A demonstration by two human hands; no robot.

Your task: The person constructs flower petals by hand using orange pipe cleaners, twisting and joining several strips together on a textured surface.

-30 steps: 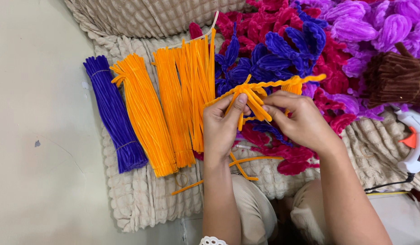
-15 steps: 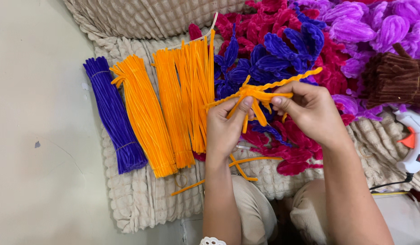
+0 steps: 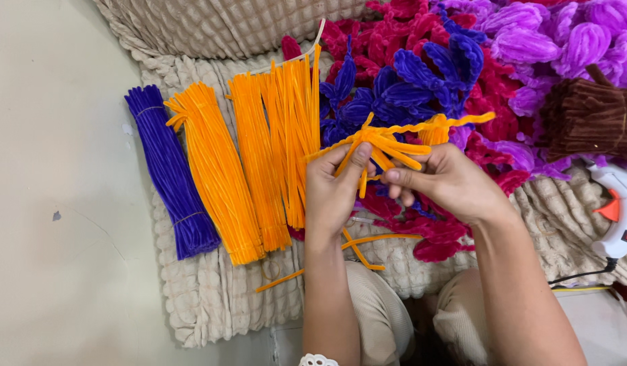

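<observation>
Two hands are counted: left hand (image 3: 335,190) and right hand (image 3: 449,183). One purple pipe-cleaner bundle (image 3: 170,173) is seen. Three orange pipe-cleaner bundles are laid beside it: first (image 3: 215,173), second (image 3: 259,159), third (image 3: 296,129). One brown bundle (image 3: 588,118) is counted at the right. One white glue gun (image 3: 618,210) is seen. One beige textured mat (image 3: 212,298) is counted. Finished blue, magenta and lilac pieces are piled; exact count cannot be told.

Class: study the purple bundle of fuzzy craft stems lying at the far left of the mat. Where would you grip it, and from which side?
Grip the purple bundle of fuzzy craft stems mid-length, between its two thin ties, probably from above. It lies flat, with bare floor on its left; the orange stem bundle crowds its right.
</observation>
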